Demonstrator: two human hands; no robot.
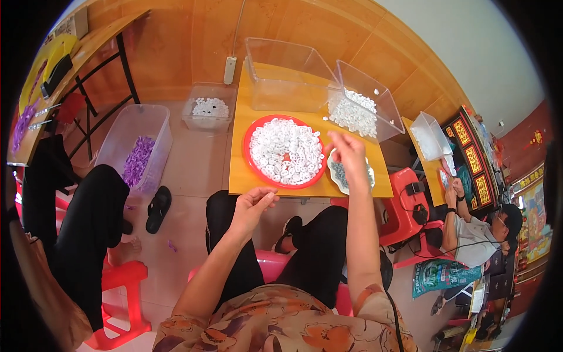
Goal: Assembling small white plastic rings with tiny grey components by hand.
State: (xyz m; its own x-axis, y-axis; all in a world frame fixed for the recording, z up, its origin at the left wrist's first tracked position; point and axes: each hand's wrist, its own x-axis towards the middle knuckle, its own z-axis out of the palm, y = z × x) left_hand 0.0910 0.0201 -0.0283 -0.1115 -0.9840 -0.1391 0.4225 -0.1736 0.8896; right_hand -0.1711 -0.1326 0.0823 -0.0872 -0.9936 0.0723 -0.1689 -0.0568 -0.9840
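A red round plate heaped with small white ring-shaped plastic pieces stands on the wooden table in front of me. My left hand hovers at the table's near edge, just below the plate, thumb and fingertips pinched together. Whatever it pinches is too small to name. Over a white scalloped bowl of small grey-green pieces, right of the plate, is my right hand. Its fingers are bent together, partly hiding the bowl, and I cannot make out anything in them.
Behind the plate stand a clear bin and a tilted clear bin with white pieces. A tub of purple pieces and a box of white pieces are at left. One person sits at left; another works at right beyond a red chair.
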